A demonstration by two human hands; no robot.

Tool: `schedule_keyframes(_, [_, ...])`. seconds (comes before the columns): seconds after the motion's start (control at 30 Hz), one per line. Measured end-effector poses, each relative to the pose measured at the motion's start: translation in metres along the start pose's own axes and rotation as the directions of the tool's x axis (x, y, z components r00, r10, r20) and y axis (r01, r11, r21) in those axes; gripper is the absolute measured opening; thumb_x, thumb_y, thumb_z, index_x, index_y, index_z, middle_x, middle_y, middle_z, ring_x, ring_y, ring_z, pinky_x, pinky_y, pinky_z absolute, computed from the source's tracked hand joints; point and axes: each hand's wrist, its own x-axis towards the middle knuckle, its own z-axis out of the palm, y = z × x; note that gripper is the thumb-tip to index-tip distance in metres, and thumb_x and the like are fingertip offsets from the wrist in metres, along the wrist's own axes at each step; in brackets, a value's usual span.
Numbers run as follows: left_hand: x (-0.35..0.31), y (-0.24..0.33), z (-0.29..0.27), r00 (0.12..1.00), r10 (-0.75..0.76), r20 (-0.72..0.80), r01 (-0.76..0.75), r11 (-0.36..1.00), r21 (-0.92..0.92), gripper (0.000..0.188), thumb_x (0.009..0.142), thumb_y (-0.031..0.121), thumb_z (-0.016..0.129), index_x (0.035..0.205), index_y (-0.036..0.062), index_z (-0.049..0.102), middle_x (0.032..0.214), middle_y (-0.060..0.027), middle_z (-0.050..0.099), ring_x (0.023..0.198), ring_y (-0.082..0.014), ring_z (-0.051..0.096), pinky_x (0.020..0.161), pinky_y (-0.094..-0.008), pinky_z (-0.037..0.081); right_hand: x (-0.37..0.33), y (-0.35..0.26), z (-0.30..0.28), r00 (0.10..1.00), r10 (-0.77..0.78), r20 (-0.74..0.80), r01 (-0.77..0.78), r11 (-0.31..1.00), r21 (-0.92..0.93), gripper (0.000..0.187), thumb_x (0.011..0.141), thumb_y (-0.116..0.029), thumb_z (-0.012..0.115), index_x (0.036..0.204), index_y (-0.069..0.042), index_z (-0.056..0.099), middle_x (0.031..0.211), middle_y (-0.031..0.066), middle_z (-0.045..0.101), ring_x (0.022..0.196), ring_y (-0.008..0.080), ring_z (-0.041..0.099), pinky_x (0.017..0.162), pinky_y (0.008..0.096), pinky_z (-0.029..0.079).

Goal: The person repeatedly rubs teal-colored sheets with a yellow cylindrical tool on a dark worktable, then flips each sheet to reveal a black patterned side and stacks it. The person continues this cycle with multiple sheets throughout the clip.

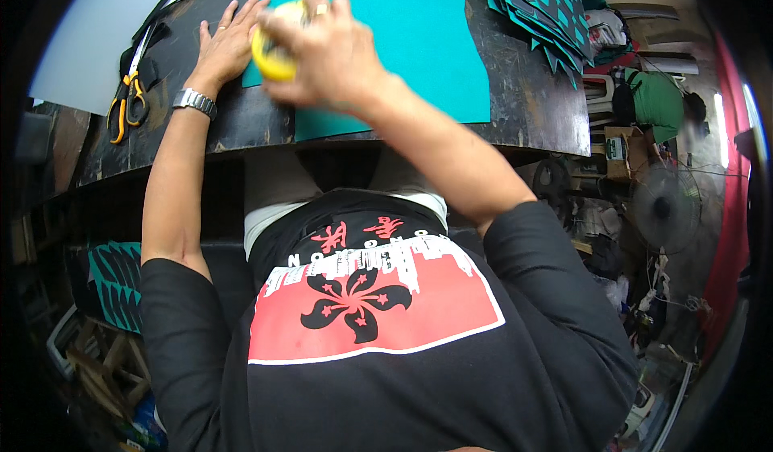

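At far L, the scissors (131, 102) are best left where they lie on the dark table (205, 130), well clear of the forearm. The left hand (225, 48) is laid palm down, fingers spread wide, w/ nothing seen in its grasp; it is set at the L edge of the teal sheet (419, 49), which lies flat on the table, its near edge just short of the table's edge. For a steady hold, pressure should prob. be spread through all the fingertips, and the fingers kept out of the other hand's path. The yellow round thing (274, 66) is held over the sheet's L end by the right hand (336, 59), fingers curled round it in a fairly closed grip. It is best kept level & pressed evenly, w/ the sheet checked for creases as the work goes on. Further R, the stack of cut pieces (543, 9) should be kept apart so that nothing gets mixed

As for what can't be made out: whether the L fingertips bear on the sheet or only on the table beside it can't be told. The yellow thing is blurred & part covered by the R fingers, so its kind & any contact w/ the sheet are unclear. A stepped outline is seen at the sheet's near L; one piece or two overlapping, can't be told. The stack is cut off at the top, and the fan (664, 206) at far R is hazy
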Motion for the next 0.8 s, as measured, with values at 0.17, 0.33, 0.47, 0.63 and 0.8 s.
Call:
schedule_keyframes(0.17, [0.003,0.009,0.008,0.995,-0.090,-0.051,0.089,0.996,-0.022,0.068,0.098,0.069,0.037,0.157,0.0369,0.032,0.167,0.0069,0.026,0.155,-0.0224,0.019,0.117,-0.0725,0.011,-0.074,-0.009,-0.023,0.994,-0.008,-0.110,0.016,0.997,0.072,0.084,0.063,-0.038,0.089,0.140,-0.027,0.058,0.130,0.0275,0.052,0.106,0.0418,0.057,0.081,0.0469,0.059])
schedule_keyframes(0.33, [0.002,0.009,0.010,0.994,-0.062,-0.091,0.061,0.998,-0.020,0.066,0.098,0.069,0.035,0.156,0.0371,0.035,0.165,0.0063,0.029,0.155,-0.0229,0.020,0.119,-0.0718,0.010,-0.135,0.084,-0.078,0.921,0.377,-0.095,-0.389,0.890,-0.240,0.082,0.068,-0.045,0.086,0.142,-0.028,0.056,0.124,0.0221,0.055,0.111,0.0389,0.057,0.089,0.0487,0.054])
schedule_keyframes(0.47, [0.002,0.010,0.012,0.991,-0.070,-0.112,0.066,0.997,-0.036,0.064,0.099,0.067,0.035,0.156,0.0371,0.034,0.165,0.0060,0.029,0.155,-0.0238,0.021,0.119,-0.0710,0.009,-0.160,0.140,-0.108,0.720,0.666,-0.194,-0.681,0.625,-0.380,0.079,0.069,-0.051,0.082,0.139,-0.024,0.059,0.126,0.0216,0.054,0.112,0.0394,0.056,0.088,0.0504,0.054])
schedule_keyframes(0.63, [0.001,0.010,0.013,0.991,-0.081,-0.105,0.074,0.995,-0.071,0.062,0.101,0.063,0.035,0.157,0.0367,0.032,0.166,0.0051,0.028,0.155,-0.0254,0.019,0.119,-0.0718,0.008,-0.112,0.076,-0.058,0.949,0.242,-0.204,-0.296,0.906,-0.304,0.075,0.064,-0.043,0.086,0.130,-0.018,0.062,0.114,0.0146,0.060,0.108,0.0354,0.055,0.083,0.0482,0.051])
schedule_keyframes(0.8, [-0.002,0.002,0.008,0.996,0.001,-0.090,-0.009,0.996,-0.083,0.064,0.101,0.062,0.039,0.159,0.0362,0.028,0.167,0.0047,0.025,0.156,-0.0271,0.017,0.116,-0.0744,0.008,-0.021,-0.024,0.013,0.986,0.093,-0.135,-0.079,0.991,0.104,0.089,0.059,-0.038,0.091,0.137,-0.013,0.058,0.135,0.0403,0.049,0.118,0.0503,0.052,0.082,0.0493,0.059])
